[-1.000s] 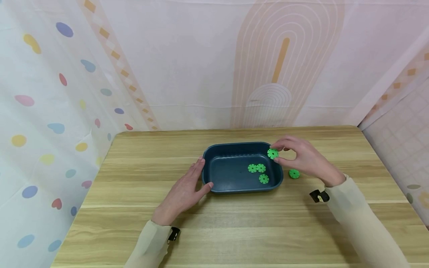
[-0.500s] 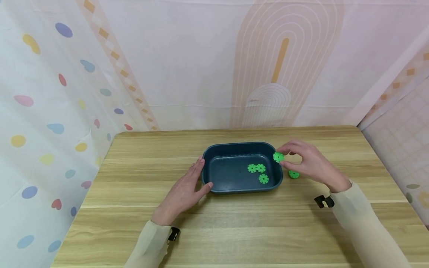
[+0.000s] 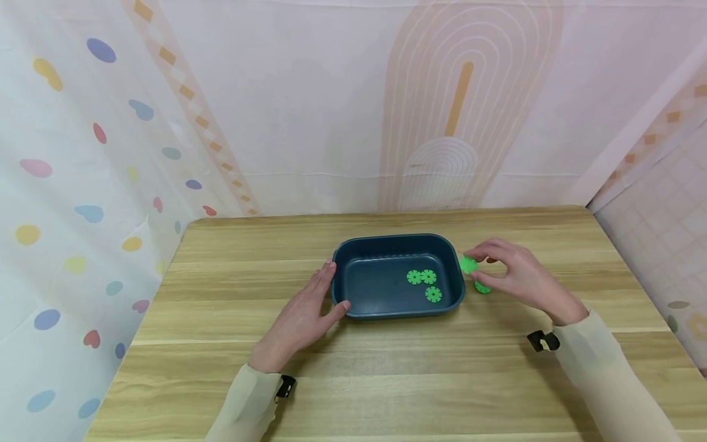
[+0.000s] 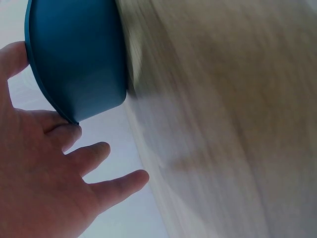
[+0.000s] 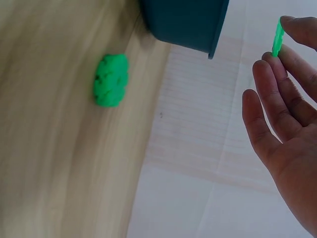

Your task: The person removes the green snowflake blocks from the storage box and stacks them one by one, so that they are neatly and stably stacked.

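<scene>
My right hand (image 3: 513, 270) pinches a green notched disc (image 3: 468, 264) between thumb and fingers, just right of the tray. In the right wrist view this disc (image 5: 278, 37) is seen nearly edge-on. Below it, a short stack of green discs (image 5: 111, 80) stands on the table, partly hidden by the hand in the head view. The dark blue tray (image 3: 381, 316) has three green notched discs (image 3: 433, 294) inside, two of them side by side. My left hand (image 3: 298, 319) rests against the tray's left end, fingers spread, with fingertips (image 4: 69, 134) touching its rim.
The wooden table (image 3: 397, 387) carries the tray near its middle. Behind and along the left hangs a patterned cloth (image 3: 309, 110), close past the table's back edge. Both wrists wear small black straps (image 3: 286, 385).
My right hand has moved right and slightly toward me, carrying the disc from over the tray's right end to beside it, above the stack. The left hand stays put.
</scene>
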